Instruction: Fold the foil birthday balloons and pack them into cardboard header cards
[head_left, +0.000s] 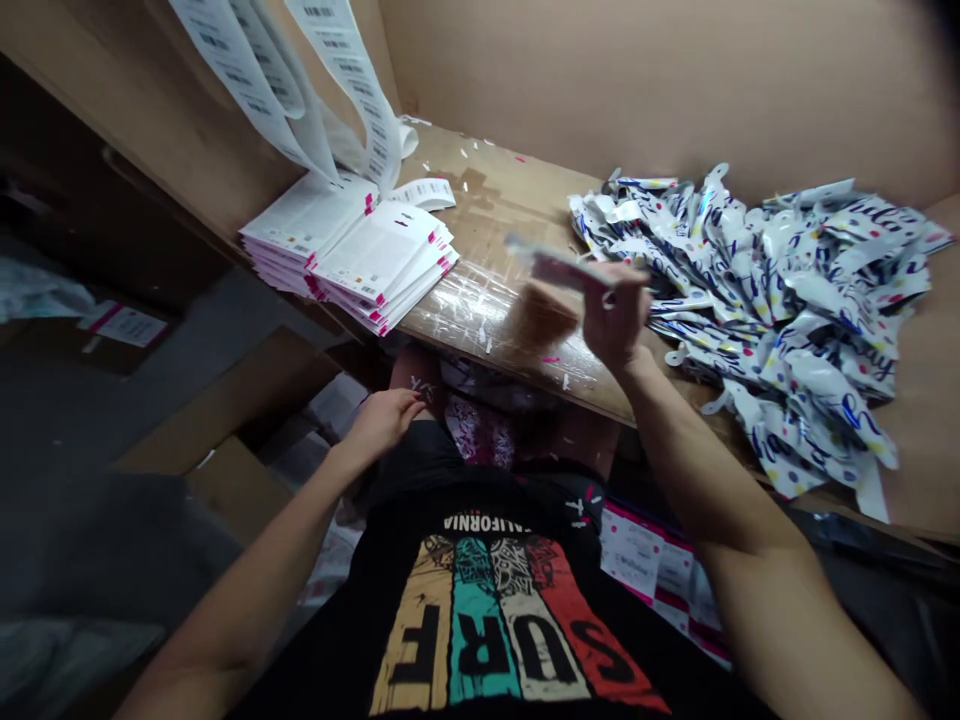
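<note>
Raised over the tabletop, my right hand [619,315] is closed around a flat, thin whitish-grey piece [566,268], edge-on and smeared by motion, so its kind is unclear. Just right of that hand lies a heap of folded foil balloons [795,300], white with dots and blue lettering. My left hand [386,420] is low by my thigh, in front of the table edge, thumb and fingers pinched together. Whatever may be between its fingertips is too small to make out. Two stacks of white printed packets [375,255] with pink edges sit at the table's left.
Long strips of barcode labels [360,90] hang over the packets. White and pink scraps [551,360] are scattered on the taped cardboard tabletop [480,290]. Cardboard walls [660,80] rise behind. Boxes [240,480] stand low at left, and pink-and-white packages [652,565] lie below the table at right.
</note>
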